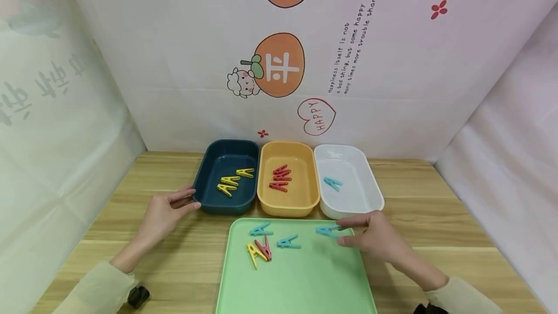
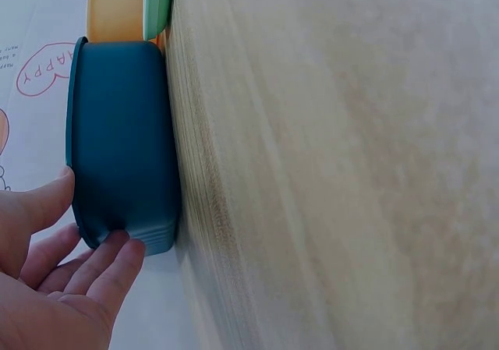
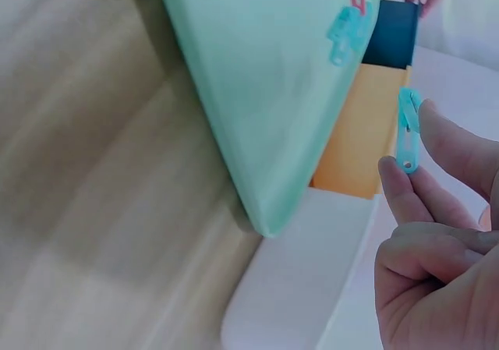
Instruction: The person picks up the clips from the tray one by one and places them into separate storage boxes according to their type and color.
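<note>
Above the green tray [image 1: 301, 285], near its far right corner, my right hand [image 1: 379, 237] pinches a light-blue clothespin [image 3: 408, 132] between thumb and fingertips. My left hand [image 1: 162, 214] touches the near left corner of the dark blue bin [image 2: 121, 124], its thumb and fingers spread and nearly straight. On the tray lie two more light-blue clothespins, one at the far left [image 1: 261, 229] and one nearer the middle [image 1: 288, 242]. Beside them a yellow clothespin [image 1: 255, 255] touches or overlaps a red clothespin [image 1: 264, 248].
Against the printed cloth [image 1: 183, 86], the dark blue bin holds yellow clothespins [image 1: 226, 188]. The orange-yellow bin [image 1: 289, 211] beside it holds red clothespins [image 1: 279, 186]. One light-blue clothespin [image 1: 333, 183] lies in the white bin [image 1: 359, 178]. All stand on a wooden table [image 1: 183, 256].
</note>
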Available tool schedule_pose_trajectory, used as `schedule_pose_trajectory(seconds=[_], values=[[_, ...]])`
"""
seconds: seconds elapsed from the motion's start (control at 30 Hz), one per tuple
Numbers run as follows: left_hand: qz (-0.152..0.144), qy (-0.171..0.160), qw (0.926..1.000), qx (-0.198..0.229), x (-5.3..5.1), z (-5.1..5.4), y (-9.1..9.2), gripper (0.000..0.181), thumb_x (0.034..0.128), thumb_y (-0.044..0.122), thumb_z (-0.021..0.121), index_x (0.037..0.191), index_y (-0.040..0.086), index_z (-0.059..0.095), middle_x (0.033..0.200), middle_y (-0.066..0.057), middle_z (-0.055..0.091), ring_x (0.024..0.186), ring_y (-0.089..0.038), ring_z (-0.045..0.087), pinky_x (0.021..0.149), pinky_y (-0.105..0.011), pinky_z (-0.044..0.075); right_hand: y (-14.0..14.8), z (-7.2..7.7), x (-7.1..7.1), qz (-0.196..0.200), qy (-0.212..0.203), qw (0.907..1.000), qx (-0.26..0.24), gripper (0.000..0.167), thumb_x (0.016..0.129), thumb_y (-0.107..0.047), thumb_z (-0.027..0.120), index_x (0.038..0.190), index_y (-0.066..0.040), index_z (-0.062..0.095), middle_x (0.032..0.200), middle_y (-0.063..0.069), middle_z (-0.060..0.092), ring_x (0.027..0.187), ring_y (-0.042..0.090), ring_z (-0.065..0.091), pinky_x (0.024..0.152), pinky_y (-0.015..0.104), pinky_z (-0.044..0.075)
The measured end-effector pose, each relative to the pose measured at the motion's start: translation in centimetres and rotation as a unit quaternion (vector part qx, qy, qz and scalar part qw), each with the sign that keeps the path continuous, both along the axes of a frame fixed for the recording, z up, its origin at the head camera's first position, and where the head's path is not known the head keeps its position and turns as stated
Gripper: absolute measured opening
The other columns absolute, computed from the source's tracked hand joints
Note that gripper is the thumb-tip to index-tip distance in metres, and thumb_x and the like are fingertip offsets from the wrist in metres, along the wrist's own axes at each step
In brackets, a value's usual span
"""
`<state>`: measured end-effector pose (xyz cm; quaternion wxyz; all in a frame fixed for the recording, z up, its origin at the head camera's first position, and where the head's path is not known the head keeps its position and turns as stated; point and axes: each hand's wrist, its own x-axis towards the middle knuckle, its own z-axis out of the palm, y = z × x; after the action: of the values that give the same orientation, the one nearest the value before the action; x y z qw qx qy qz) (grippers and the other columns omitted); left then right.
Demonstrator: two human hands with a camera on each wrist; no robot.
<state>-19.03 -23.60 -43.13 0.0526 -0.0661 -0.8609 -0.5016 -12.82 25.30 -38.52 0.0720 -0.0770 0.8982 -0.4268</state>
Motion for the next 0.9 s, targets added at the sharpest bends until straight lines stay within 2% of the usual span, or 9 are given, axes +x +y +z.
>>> schedule_pose_trajectory(seconds=[0.07, 0.17, 0.23, 0.33, 0.5, 0.7, 0.9], values=[[0.001, 0.003, 1.0000, -0.001, 0.0, 0.0, 0.0, 0.045, 0.0970, 0.015, 0.081, 0.134, -0.007, 0.068, 0.148, -0.021, 0.056, 0.122, -0.038, 0.066, 0.086, -0.025, 0.061, 0.1, 0.6, -0.3, -0.007, -0.005, 0.9998, -0.016, 0.042, 0.080, -0.017, 0.094, 0.117, -0.002, 0.081, 0.110, 0.005, 0.079, 0.128, 0.034, 0.061, 0.098, 0.039, 0.056], [0.000, 0.008, 1.0000, -0.003, -0.1, 0.0, 0.0, 0.045, 0.0968, 0.015, 0.081, 0.134, -0.007, 0.068, 0.148, -0.021, 0.057, 0.121, -0.038, 0.067, 0.085, -0.025, 0.061, 0.4, 1.3, -0.8, -0.018, -0.021, 0.9987, -0.044, 0.043, 0.082, -0.015, 0.093, 0.119, 0.000, 0.079, 0.113, 0.009, 0.078, 0.128, 0.036, 0.060, 0.095, 0.031, 0.057], [-0.002, 0.011, 0.9999, -0.003, -0.1, 0.0, 0.0, 0.045, 0.0966, 0.015, 0.081, 0.133, -0.007, 0.068, 0.148, -0.021, 0.057, 0.121, -0.038, 0.067, 0.085, -0.025, 0.061, 0.7, 1.8, -1.2, -0.020, -0.026, 0.9985, -0.044, 0.043, 0.083, -0.016, 0.093, 0.121, 0.000, 0.079, 0.114, 0.011, 0.078, 0.130, 0.037, 0.059, 0.090, 0.026, 0.057], [-0.004, 0.011, 0.9999, -0.002, -0.2, 0.0, 0.0, 0.045, 0.0965, 0.016, 0.081, 0.134, -0.007, 0.068, 0.148, -0.021, 0.057, 0.120, -0.037, 0.067, 0.085, -0.025, 0.061, 1.3, 2.5, -1.7, -0.020, -0.030, 0.9987, -0.036, 0.045, 0.086, -0.019, 0.091, 0.124, 0.000, 0.077, 0.115, 0.011, 0.078, 0.133, 0.039, 0.056, 0.087, 0.027, 0.058], [-0.004, 0.001, 1.0000, 0.005, -0.2, 0.0, -0.1, 0.046, 0.0968, 0.017, 0.081, 0.135, -0.006, 0.068, 0.149, -0.020, 0.056, 0.120, -0.037, 0.068, 0.085, -0.025, 0.061, 2.1, 3.8, -2.8, -0.024, -0.027, 0.9993, -0.011, 0.049, 0.087, -0.023, 0.090, 0.129, -0.002, 0.075, 0.121, 0.009, 0.077, 0.136, 0.039, 0.052, 0.097, 0.037, 0.053], [-0.005, 0.002, 0.9999, 0.010, -0.2, -0.1, -0.1, 0.046, 0.0965, 0.015, 0.081, 0.135, -0.007, 0.067, 0.149, -0.021, 0.056, 0.117, -0.037, 0.070, 0.083, -0.024, 0.062, 2.7, 5.5, -4.5, -0.030, -0.029, 0.9991, 0.005, 0.055, 0.088, -0.027, 0.089, 0.134, -0.002, 0.073, 0.125, 0.011, 0.075, 0.140, 0.041, 0.047, 0.108, 0.055, 0.047], [-0.006, 0.005, 0.9999, 0.013, 0.0, -0.3, -0.1, 0.046, 0.0964, 0.015, 0.081, 0.134, -0.007, 0.068, 0.149, -0.021, 0.056, 0.117, -0.037, 0.070, 0.083, -0.025, 0.062, 3.0, 6.5, -6.6, -0.031, -0.017, 0.9991, 0.022, 0.058, 0.089, -0.029, 0.088, 0.137, 0.001, 0.069, 0.128, 0.014, 0.073, 0.139, 0.042, 0.050, 0.109, 0.058, 0.048]])
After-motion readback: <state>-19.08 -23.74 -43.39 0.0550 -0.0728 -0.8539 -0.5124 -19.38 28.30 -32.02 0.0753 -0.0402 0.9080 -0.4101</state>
